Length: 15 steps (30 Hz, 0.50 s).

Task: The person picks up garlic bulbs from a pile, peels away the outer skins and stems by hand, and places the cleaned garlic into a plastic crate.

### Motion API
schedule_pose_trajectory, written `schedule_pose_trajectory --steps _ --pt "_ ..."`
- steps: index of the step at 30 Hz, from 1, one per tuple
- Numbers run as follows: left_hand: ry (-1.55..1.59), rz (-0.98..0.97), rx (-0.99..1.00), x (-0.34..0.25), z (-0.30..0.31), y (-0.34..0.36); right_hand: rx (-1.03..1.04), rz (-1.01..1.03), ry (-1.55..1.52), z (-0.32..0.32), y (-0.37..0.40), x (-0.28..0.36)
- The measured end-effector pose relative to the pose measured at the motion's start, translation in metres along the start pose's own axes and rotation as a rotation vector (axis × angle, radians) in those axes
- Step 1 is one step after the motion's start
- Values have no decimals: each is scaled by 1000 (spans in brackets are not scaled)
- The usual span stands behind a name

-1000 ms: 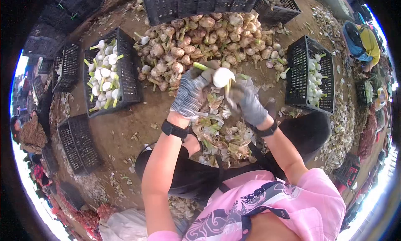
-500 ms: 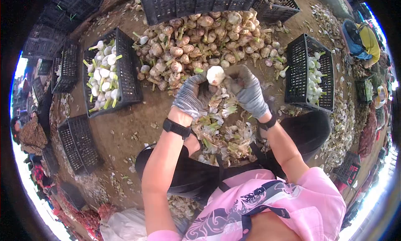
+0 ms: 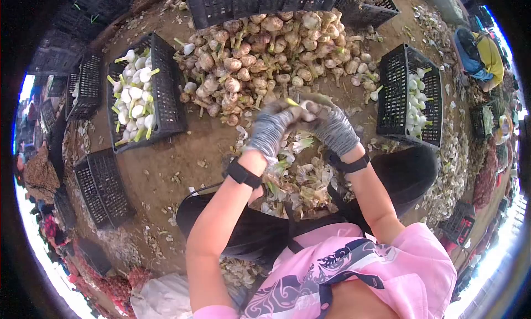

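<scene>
My left hand (image 3: 272,126), in a grey glove, is closed on a garlic bulb (image 3: 310,107) with a yellow-green stem end. My right hand (image 3: 333,125), gloved too, meets it from the other side with its fingers wrapped against the same bulb, which they mostly cover. Just beyond both hands spreads a heap of unpeeled garlic (image 3: 243,64). Loose peeled skins and leaves (image 3: 304,180) lie below the hands, between my legs.
A black crate of white garlic (image 3: 168,97) stands at left, another black crate (image 3: 391,92) at right. One more crate (image 3: 260,6) is behind the heap. An overturned-looking dark crate (image 3: 102,189) lies lower left. A person in yellow and blue (image 3: 487,56) is upper right.
The hands have come together and turned inward around the bulb. The white bulb that showed plainly between them is now mostly covered by fingers, with a stem end showing.
</scene>
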State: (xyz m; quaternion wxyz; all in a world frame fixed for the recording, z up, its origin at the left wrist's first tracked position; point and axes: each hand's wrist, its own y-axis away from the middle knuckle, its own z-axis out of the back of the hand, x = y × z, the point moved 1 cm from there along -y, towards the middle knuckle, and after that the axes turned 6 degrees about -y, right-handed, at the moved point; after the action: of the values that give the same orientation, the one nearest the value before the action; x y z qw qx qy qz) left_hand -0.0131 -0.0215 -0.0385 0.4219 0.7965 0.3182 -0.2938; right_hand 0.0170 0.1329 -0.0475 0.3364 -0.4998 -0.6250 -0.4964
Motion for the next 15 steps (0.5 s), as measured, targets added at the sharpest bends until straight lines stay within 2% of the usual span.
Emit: schedule_pose_trajectory --steps 1,2,3,5,6,7,8,9,10,11,13,14,15 --pt "0 3 2 6 -2 0 -38 -146 -403 15 -2 -13" --pt "-135 27 -56 8 -6 3 -78 -291 -807 34 -5 -29" --pt "-271 51 -115 9 -7 6 -205 -279 -984 70 -14 -50" --pt "-268 100 -56 9 -5 12 -196 -135 -1171 130 -13 -30" --pt "-266 146 6 10 -5 13 37 181 -1028 159 -12 -21" --pt "-302 180 41 13 -3 13 -260 361 -1151 184 -12 -9" --pt "-298 184 40 17 -2 12 -263 357 -1149 193 -8 0" --pt "-364 188 71 20 -3 11 -90 465 -1242 197 -4 10" --pt "-430 193 102 24 -3 11 -5 519 -1285 195 -7 10" --pt "-550 106 109 18 -7 16 84 568 -1327 193 -11 11" --pt "-599 53 126 26 -8 16 391 297 -1213 166 -45 0" --pt "-653 -6 145 28 -7 16 389 287 -1216 156 -62 -16" --pt "-682 20 162 13 -12 22 149 163 -888 148 -82 -47"
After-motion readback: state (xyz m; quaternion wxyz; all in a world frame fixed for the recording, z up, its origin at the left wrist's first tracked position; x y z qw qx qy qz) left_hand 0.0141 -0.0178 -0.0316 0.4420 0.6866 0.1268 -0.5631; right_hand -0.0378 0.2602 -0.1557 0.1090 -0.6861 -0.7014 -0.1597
